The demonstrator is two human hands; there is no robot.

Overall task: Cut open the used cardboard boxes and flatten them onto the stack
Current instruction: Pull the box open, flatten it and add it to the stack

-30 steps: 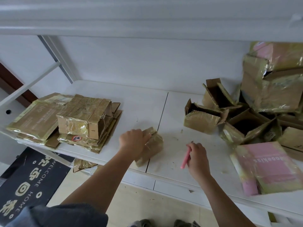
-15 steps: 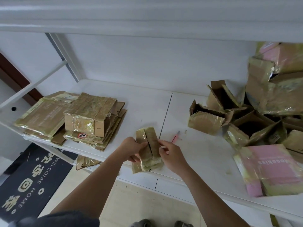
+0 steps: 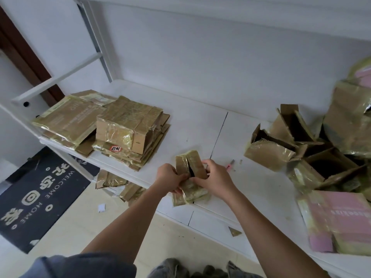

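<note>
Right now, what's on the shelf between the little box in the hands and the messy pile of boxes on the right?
In the head view, a pink cutter lies on the white shelf between the small box and the pile of unopened boxes.

The small box [image 3: 190,173] is brown cardboard wrapped in glossy, crinkled yellowish tape that catches the light. The stack [image 3: 112,129] of flattened boxes shows the same matt brown cardboard under shiny tape, with ridged corrugated edges. The pile of boxes [image 3: 301,149] at the right has bare, dull brown insides and glossy taped outsides. One flat box [image 3: 341,219] has a matt pink face. The counter [image 3: 190,125] is smooth, painted white. The doormat [image 3: 36,197] looks dark, rough-woven.
</note>
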